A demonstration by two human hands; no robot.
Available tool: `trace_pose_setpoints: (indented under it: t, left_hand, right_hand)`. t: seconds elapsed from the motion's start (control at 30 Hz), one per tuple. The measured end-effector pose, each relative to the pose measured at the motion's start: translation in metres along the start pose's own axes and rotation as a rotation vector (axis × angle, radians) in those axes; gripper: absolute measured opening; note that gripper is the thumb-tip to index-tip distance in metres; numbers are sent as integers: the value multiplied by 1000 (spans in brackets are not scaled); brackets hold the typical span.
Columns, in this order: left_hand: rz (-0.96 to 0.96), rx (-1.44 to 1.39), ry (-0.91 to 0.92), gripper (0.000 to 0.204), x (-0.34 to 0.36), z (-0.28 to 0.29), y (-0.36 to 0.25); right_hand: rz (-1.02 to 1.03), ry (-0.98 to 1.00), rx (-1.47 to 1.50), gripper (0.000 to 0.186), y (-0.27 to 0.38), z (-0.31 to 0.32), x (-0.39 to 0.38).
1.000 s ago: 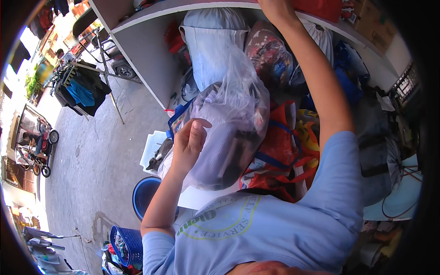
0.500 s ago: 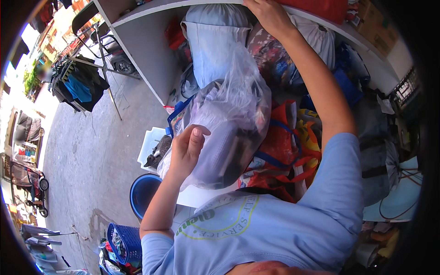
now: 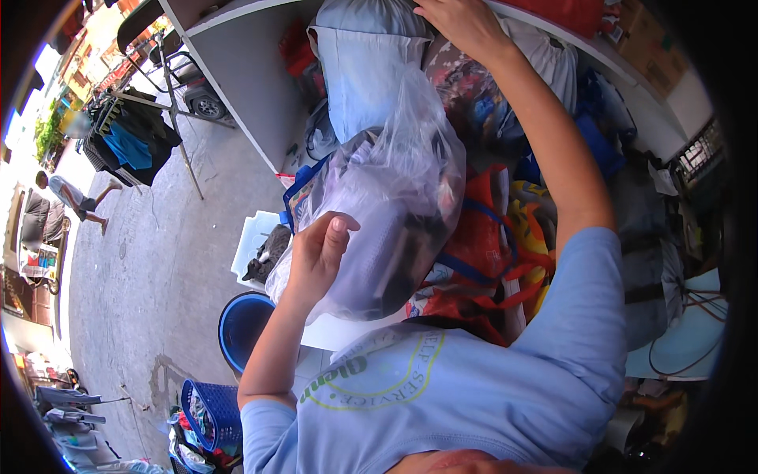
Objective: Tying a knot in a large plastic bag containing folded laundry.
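Head camera view: our left hand (image 3: 318, 257) hovers in front of a clear plastic bag (image 3: 375, 253), fingers curled and thumb pointing up; we cannot tell whether it grips the film. Our right hand (image 3: 470, 30) is raised to the upper edge of the shelf unit (image 3: 245, 83), its fingers reaching leftward, and we cannot tell whether they clasp that edge. The clear bag, full of lilac and dark cloth, lies between our two hands, just behind the left and well below the right, its loose neck pointing up the frame.

Beyond that neck, a pale blue drawstring sack (image 3: 367, 83) stands in the unit, near our right fingertips. A red bag (image 3: 483, 241) with blue straps sits just right of the clear one. To its left, we see a grey-and-white cat (image 3: 270, 251) in a white tray (image 3: 246, 241), with a blue bucket (image 3: 239, 325) below and a blue basket (image 3: 217, 416) of cloth farther down. Across the concrete floor (image 3: 150, 253), a person (image 3: 73, 197) strides near a rack of dark clothes (image 3: 126, 142).
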State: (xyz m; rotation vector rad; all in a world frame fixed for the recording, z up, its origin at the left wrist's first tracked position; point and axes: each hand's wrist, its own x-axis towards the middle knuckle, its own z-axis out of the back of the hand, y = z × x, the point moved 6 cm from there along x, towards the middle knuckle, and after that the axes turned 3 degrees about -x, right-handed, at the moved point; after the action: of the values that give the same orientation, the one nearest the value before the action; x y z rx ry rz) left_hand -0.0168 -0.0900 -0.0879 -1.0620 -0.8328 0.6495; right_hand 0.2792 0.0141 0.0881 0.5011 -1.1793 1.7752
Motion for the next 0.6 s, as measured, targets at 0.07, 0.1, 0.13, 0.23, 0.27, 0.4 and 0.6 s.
trace_pose_setpoints:
  t: [0.07,0.1,0.13,0.23,0.27,0.4,0.6]
  left_hand:
    - [10,-8,26,56,1,-3,0]
    - [9,-8,26,56,2,-4,0]
    - [8,-4,32,56,3,-5,-1]
    - [6,7,39,56,5,-4,1]
    - [-1,12,50,56,5,-6,0]
    - [-29,42,36,56,4,-5,-2]
    - [33,79,35,56,-12,3,6]
  right_hand:
    - [-6,12,-17,21,-3,2,2]
    - [25,28,-32,22,-3,3,3]
    - [55,43,-47,23,-4,4,4]
    - [99,-12,-28,25,3,18,10]
    - [98,-12,-31,25,0,17,11]
    - [52,25,-17,27,0,9,17]
    - [-82,53,157,32,4,1,14]
